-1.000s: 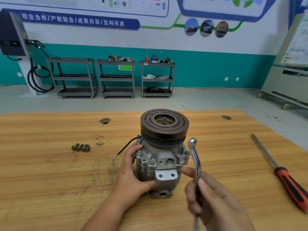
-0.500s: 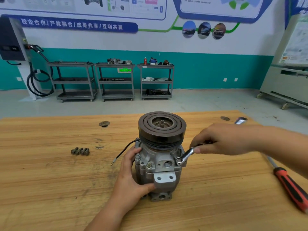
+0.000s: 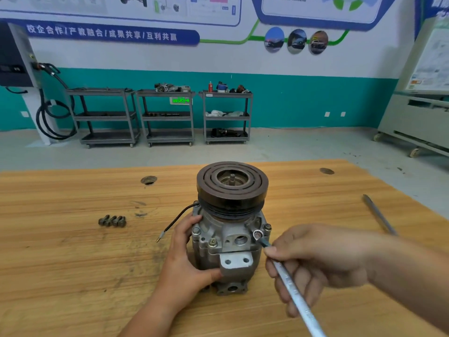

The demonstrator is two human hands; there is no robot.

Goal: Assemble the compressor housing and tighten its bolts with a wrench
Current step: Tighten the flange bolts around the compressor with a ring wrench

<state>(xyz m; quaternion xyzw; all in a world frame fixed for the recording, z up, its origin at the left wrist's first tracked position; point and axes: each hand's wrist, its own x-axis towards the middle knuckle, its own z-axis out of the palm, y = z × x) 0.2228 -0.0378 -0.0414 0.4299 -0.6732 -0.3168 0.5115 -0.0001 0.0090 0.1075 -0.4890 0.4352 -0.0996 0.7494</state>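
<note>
The grey compressor housing (image 3: 229, 242) stands upright mid-table with a dark grooved pulley (image 3: 232, 184) on top. My left hand (image 3: 184, 261) grips its left side, thumb across the front lug. My right hand (image 3: 313, 261) holds a silver wrench (image 3: 291, 288) whose ring end sits on a bolt (image 3: 257, 234) at the housing's right front. Another bolt (image 3: 212, 242) shows on the front flange. A black wire (image 3: 176, 220) trails from the housing's left.
Several loose bolts (image 3: 112, 220) lie on the wooden table (image 3: 73, 276) to the left. A screwdriver shaft (image 3: 379, 214) lies at the right, partly behind my forearm. Two round holes mark the tabletop. Grey shelf carts stand across the floor.
My right hand swung the wrench handle from far right round toward me, the ring end staying on the right front bolt. My left hand kept its grip on the housing.
</note>
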